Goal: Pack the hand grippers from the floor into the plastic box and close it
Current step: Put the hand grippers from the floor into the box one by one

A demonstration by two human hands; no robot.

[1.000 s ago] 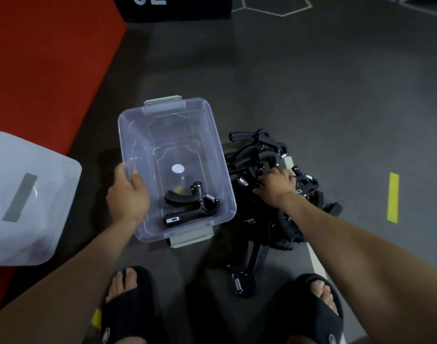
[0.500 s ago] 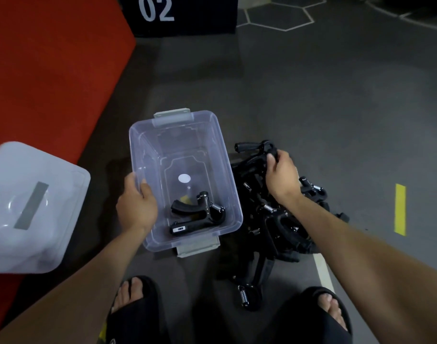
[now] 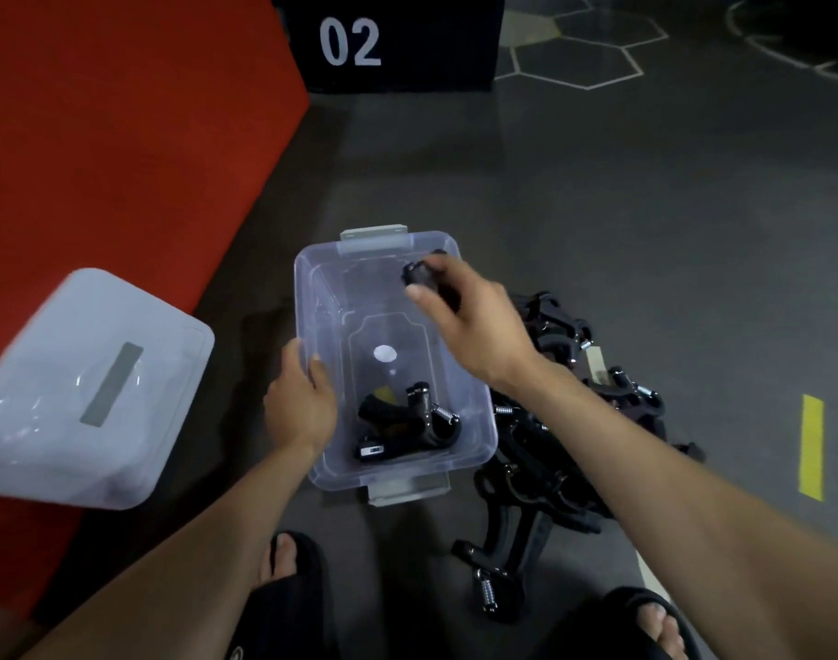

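A clear plastic box (image 3: 322,273) stands open on the dark floor, grey latches at both ends. One black hand gripper (image 3: 407,419) lies in its near end. My left hand (image 3: 299,402) grips the box's left rim. My right hand (image 3: 464,316) hovers over the box's far right part and holds a black hand gripper (image 3: 424,273), mostly hidden by the fingers. A pile of several black hand grippers (image 3: 564,445) lies on the floor just right of the box. The box's lid (image 3: 83,388) lies to the left.
A red mat (image 3: 122,135) covers the floor at left, with the lid partly on it. A black block marked 02 (image 3: 393,40) stands at the back. A yellow tape strip (image 3: 812,445) marks the floor at right. My feet in black slides (image 3: 288,564) are near the box.
My right hand has lifted a hand gripper out of the pile and carried it left over the box. My left hand stays on the box's rim.
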